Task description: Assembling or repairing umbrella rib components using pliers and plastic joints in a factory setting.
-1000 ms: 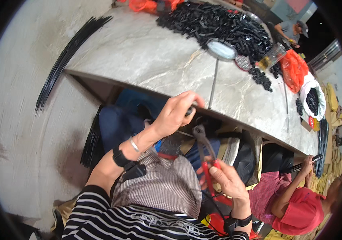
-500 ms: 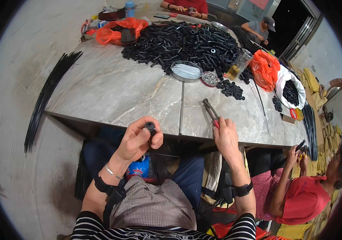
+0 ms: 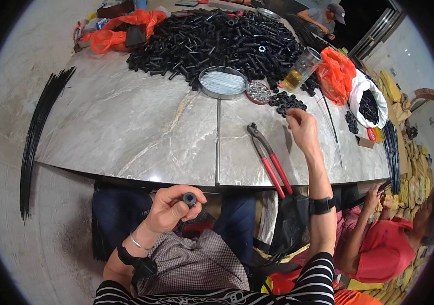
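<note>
In my left hand point(image 3: 172, 209), closed in front of my lap, is a short black tube point(image 3: 189, 199), its open round end facing up. My right hand point(image 3: 304, 131) reaches over the table with thumb and fingers pinched at the near edge of a small pile of black rings point(image 3: 284, 101). What sits between those fingertips, if anything, is too small to make out. Red-handled pliers point(image 3: 269, 158) lie on the table left of my right forearm, handle ends reaching past the front edge.
A large heap of black tubes point(image 3: 196, 38) covers the far table point(image 3: 141, 127). Closer stand a round tin of thin pale rods point(image 3: 223, 84), a red-rimmed dish of small metal parts point(image 3: 258, 93) and a glass jar point(image 3: 302, 71). Orange bags, a white sack point(image 3: 368, 109) and co-workers are around.
My right hand has let go of the pliers and moved forward to the black rings. The pliers now rest on the table. My left hand still holds the tube, slightly lower in view.
</note>
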